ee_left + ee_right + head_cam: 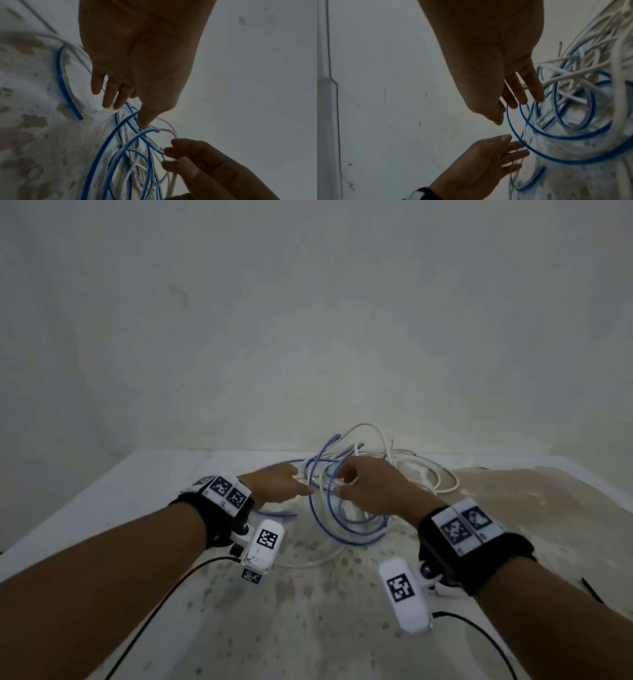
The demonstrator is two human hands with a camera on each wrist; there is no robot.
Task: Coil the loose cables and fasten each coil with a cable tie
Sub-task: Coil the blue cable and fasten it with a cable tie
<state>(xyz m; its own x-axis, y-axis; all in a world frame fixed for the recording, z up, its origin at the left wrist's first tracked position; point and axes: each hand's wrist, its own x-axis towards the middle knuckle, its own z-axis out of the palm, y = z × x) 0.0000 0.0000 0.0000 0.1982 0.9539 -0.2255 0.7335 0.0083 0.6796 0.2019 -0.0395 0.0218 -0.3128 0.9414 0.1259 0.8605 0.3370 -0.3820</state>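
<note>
Both hands reach into a tangle of blue cable [346, 529] and white cable [424, 474] heaped near the far edge of the tabletop [102, 508]. The left hand [274, 484] is released, fingers straight beside the strands; the right hand [370, 487] seems to pinch 1 strand — uncertain. Sorting comes first: the next move calls for freeing 1 cable. No container shows.

two bare hands: a left hand [277, 482] and a right hand [371, 487]. two black wrist straps, one on each forearm. two white wrist cameras, one under each wrist. one tangled heap holding thin blue cables [346, 534] and thin white cables [433, 474]; the strands overlap too much to count either colour. one pale, stained table top [308, 628]. one plain grey-white wall [308, 320].
</note>
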